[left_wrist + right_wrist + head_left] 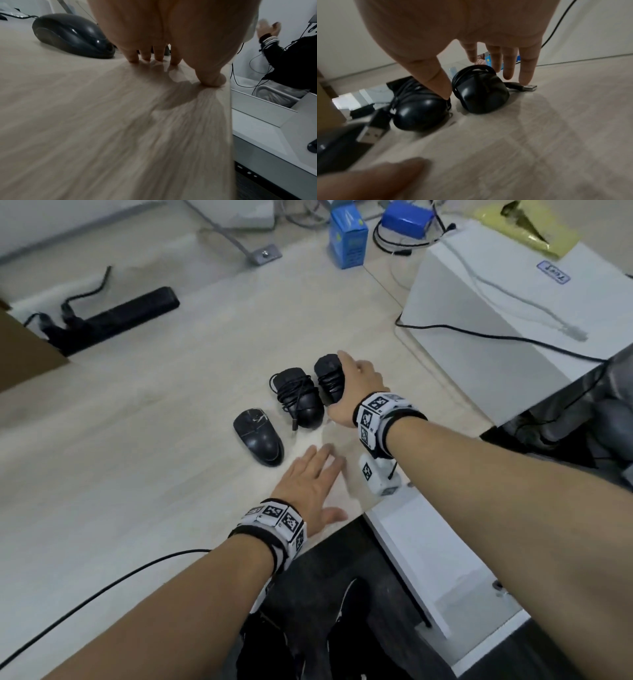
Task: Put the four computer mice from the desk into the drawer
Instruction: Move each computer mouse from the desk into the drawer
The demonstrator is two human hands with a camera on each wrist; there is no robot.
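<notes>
On the pale wooden desk [154,412], seen from the head, three black mice lie in a loose row: a bare mouse [258,441] at seven o'clock of the group, a middle mouse [301,400] wrapped in its cord, and a far mouse [329,376] at one o'clock, also cord-wrapped. The right hand [359,386] spreads over the far mouse with fingers straight and wide, not closed on it. The left hand [310,487] lies flat and open on the desk at five o'clock of the bare mouse, near the edge. A white open drawer [431,559] sits below the desk edge at four o'clock; no mouse shows inside it. From the left wrist, straight fingers [132,56] press on the wood, and the bare mouse [72,36] sits at ten o'clock. From the right wrist, the spread fingers [526,67] bracket the far mouse [481,90], the thumb tip meeting the middle mouse [419,109]; a plug [528,87] lies at three o'clock.
</notes>
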